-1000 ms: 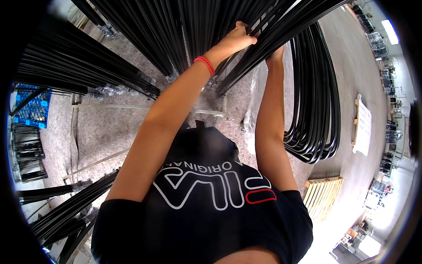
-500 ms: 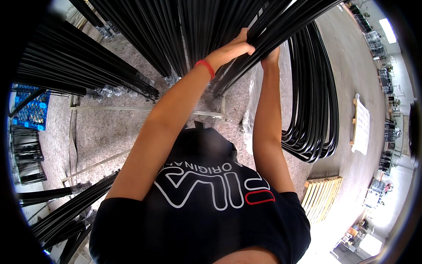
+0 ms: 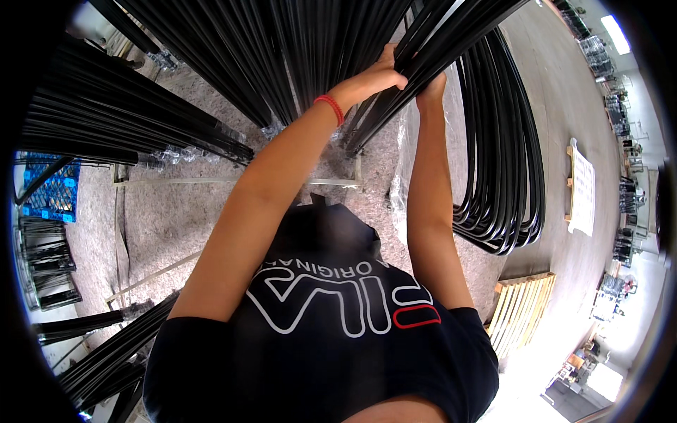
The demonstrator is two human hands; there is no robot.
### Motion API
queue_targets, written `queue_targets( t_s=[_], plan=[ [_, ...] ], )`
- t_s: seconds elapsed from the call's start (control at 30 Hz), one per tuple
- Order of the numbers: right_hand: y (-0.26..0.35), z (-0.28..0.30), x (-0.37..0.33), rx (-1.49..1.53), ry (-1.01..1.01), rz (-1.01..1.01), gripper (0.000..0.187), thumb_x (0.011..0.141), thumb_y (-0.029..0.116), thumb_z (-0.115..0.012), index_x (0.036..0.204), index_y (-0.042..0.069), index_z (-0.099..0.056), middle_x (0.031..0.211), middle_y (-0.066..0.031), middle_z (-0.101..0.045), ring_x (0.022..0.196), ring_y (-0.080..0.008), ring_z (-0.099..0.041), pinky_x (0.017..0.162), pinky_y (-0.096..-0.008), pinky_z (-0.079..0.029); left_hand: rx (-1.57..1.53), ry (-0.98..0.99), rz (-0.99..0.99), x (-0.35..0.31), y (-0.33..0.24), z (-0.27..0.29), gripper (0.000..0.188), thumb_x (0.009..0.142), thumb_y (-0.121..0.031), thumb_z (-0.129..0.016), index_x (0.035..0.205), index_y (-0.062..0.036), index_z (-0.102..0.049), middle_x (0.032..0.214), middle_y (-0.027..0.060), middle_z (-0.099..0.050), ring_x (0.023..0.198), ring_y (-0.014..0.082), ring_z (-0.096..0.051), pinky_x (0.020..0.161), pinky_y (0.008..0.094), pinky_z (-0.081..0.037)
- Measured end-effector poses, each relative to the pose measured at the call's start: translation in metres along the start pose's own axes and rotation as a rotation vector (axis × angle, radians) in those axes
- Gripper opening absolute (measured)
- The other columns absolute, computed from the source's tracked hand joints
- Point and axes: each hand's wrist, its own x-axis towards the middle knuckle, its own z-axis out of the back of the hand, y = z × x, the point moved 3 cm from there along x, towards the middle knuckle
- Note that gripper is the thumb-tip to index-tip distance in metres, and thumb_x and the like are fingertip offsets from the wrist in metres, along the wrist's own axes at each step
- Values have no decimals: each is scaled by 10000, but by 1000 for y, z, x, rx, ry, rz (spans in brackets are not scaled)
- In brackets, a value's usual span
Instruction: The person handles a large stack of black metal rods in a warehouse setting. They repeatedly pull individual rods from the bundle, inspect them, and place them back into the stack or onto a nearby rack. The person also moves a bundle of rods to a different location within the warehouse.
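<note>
Both my arms reach up and forward into a stand of long black metal tubes point(image 3: 451, 42). My left hand point(image 3: 377, 74), with a red band on the wrist, is closed around a bundle of these tubes. My right hand point(image 3: 431, 86) grips the same bundle just to the right, its fingers partly hidden behind the tubes. More black tubes point(image 3: 296, 49) hang left of the held bundle. Bent U-shaped black tubes point(image 3: 508, 176) hang to the right of my right arm.
Further black tube bundles point(image 3: 120, 127) lie at the left and at the lower left point(image 3: 106, 359). A blue crate point(image 3: 49, 190) sits at the far left, a wooden pallet point(image 3: 522, 310) at the lower right, and a white sheet point(image 3: 582, 187) on the concrete floor.
Both hands have moved a little further up along the tube bundle, still gripping it. My view has shifted slightly.
</note>
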Motion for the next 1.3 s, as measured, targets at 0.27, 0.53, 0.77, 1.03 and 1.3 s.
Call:
queue_targets(
  t_s=[0.27, 0.53, 0.77, 1.03, 1.3],
  plan=[
    [8, -6, -12, -60, 231, 42, 438, 849, 342, -374, 964, -32, -569, 851, -147, -625, 786, -227, -601, 720, -303, -467, -44, 19, 38, -13, -7, 16, 752, 616, -40, -515, 1299, 26, -208, 1125, 161, -417, 1063, 214, -414, 886, 285, -337],
    [7, -5, -15, -65, 191, 1, 409, 850, 345, -379, 1005, 9, -554, 902, -116, -606, 797, -218, -584, 753, -321, -459, 8, 138, 51, -8, -7, 19, 821, 605, -1, -509, 1328, 38, -122, 1053, 182, -444, 917, 200, -468, 776, 250, -387],
    [-1, -4, -17, 94, 74, 91, 430, 865, 328, -332, 1021, -1, -560, 945, -128, -606, 845, -211, -580, 766, -315, -455, -112, 101, -95, -3, -17, 16, 776, 615, 20, -508, 1316, 9, -175, 1016, 122, -454, 967, 201, -464, 800, 251, -386],
    [-12, -5, -22, 129, -79, 98, 490, 912, 359, -303, 1156, -29, -475, 1120, -125, -538, 995, -227, -530, 890, -315, -385, -55, -12, -43, -6, -22, -3, 789, 635, 4, -579, 1318, 9, -183, 1237, 170, -395, 1194, 244, -339, 982, 275, -265],
    [-6, -15, -49, -67, 104, 111, 523, 930, 427, -234, 1225, 41, -429, 1202, -68, -483, 1123, -176, -426, 975, -298, -279, 59, -98, -184, 10, 8, 4, 831, 561, -165, -787, 1215, 27, -313, 1148, 185, -474, 1097, 259, -464, 926, 296, -352]
  ],
)
